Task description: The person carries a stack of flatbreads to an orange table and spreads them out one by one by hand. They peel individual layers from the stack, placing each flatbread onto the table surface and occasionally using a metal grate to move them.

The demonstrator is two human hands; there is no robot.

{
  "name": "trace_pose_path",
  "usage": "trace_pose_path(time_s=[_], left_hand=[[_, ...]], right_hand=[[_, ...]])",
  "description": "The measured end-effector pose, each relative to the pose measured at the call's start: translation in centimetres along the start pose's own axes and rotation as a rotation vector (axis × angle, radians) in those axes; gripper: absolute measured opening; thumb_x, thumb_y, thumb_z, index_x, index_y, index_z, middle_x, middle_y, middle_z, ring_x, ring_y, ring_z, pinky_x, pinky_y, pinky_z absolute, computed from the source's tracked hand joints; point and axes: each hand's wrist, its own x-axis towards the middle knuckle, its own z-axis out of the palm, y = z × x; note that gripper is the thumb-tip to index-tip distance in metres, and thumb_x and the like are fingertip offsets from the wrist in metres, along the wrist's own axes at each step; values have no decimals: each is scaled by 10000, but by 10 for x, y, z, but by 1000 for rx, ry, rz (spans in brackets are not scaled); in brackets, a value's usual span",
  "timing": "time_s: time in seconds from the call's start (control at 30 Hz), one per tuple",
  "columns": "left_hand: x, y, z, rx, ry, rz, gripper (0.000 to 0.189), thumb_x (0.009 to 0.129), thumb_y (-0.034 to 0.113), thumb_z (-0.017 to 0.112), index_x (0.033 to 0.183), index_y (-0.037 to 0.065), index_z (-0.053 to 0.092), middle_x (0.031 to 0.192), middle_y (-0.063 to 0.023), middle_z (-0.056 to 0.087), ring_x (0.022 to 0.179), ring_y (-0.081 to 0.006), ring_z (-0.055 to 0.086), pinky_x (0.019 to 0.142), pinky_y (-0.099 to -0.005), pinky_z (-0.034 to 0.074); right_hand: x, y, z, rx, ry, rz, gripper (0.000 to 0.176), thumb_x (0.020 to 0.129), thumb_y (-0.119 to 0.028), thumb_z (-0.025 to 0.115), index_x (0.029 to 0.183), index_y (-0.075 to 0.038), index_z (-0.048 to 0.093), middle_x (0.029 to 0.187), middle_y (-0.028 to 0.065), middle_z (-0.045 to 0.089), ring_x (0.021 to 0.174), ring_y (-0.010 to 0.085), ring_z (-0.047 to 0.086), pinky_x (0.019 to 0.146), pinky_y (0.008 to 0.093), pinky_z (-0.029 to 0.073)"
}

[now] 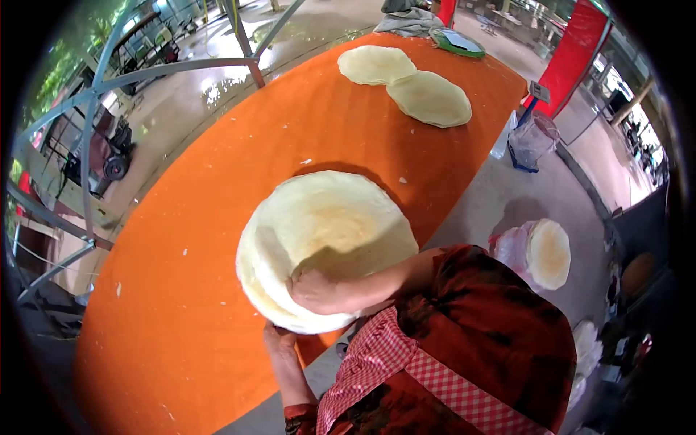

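A large stack of round, pale flat sheets (pixel 348 217) lies on the orange tabletop (pixel 196 174), its top sheet lightly browned near the middle. My right hand (pixel 315 291) is closed with curled fingers over the near left part of the top sheet; anything within the fingers is hidden. At the stack's near lower edge, my left hand (pixel 280 339) grips the rim, its fingertips partly hidden by the sheets. Two more round sheets, one (pixel 373 65) slightly overlapping the other (pixel 431 99), lie toward the far end of the table.
Grey cloth (pixel 409 23) and a green-edged item (pixel 458 42) sit at the table's far end. Right of the table are a scale (pixel 523 159) with a plastic bag and a wrapped stack (pixel 549 254). A metal frame (pixel 174 70) stands left.
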Motion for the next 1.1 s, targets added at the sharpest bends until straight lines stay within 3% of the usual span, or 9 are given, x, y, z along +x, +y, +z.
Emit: trace_pose_path(time_s=[0.33,0.37,0.4,0.43,0.47,0.63,0.77,0.93,1.1], left_hand=[[-50,136,-80,122,189,102,395,959,233,347,1231,-23,477,1292,-207,480,1201,-337,464,956,-583,410],[-63,140,-86,200,233,181,394,965,223,342,1241,-26,473,1286,-206,493,1174,-329,492,945,-570,428],[-76,146,-89,228,250,167,391,968,221,347,1247,-22,470,1273,-197,508,1158,-327,506,949,-556,432],[-82,152,-97,248,270,156,388,970,219,352,1254,-19,467,1261,-189,522,1142,-325,520,954,-543,435],[-71,159,-120,238,183,199,388,971,223,357,1258,-14,466,1259,-183,526,1133,-321,527,957,-525,438],[-90,173,-140,151,203,83,610,956,529,296,1312,53,430,1362,-151,447,1260,-364,394,1003,-630,277],[-85,165,-146,258,116,174,703,937,594,256,1383,57,345,1415,-158,374,1293,-379,347,993,-649,257],[-95,168,-142,285,262,166,670,958,544,271,1359,14,357,1386,-191,384,1272,-378,362,994,-610,302],[-100,165,-151,316,215,193,676,963,534,262,1367,-3,337,1337,-177,434,1213,-344,437,968,-530,367]], right_hand=[[81,-90,-55,724,-248,495,183,752,-22,583,931,-6,618,876,154,630,850,285,622,732,423,484],[65,-55,-13,1113,263,128,166,761,-62,612,913,5,615,850,102,623,815,235,605,702,408,474],[61,-16,0,1130,287,168,349,767,-141,651,1077,-17,548,985,87,560,870,225,552,737,350,462],[61,42,-40,1023,-187,231,310,846,-211,589,1103,-41,547,964,70,567,844,209,556,740,356,472],[42,90,-80,975,-203,319,349,832,-229,599,1117,-38,536,990,79,555,872,216,542,758,364,460],[3,220,-179,-168,258,826,549,762,-323,652,1190,-25,483,1115,124,496,1013,253,475,850,405,399],[26,99,-127,-121,540,511,712,706,-398,695,1249,-14,440,1216,160,449,1125,282,422,924,437,351],[68,-198,-8,180,-132,6,917,636,-491,748,1322,-1,387,1341,205,390,1266,318,355,1016,477,290],[49,-207,21,141,-195,14,915,603,-353,786,1341,-18,362,1399,177,327,1321,327,266,1009,472,265]])
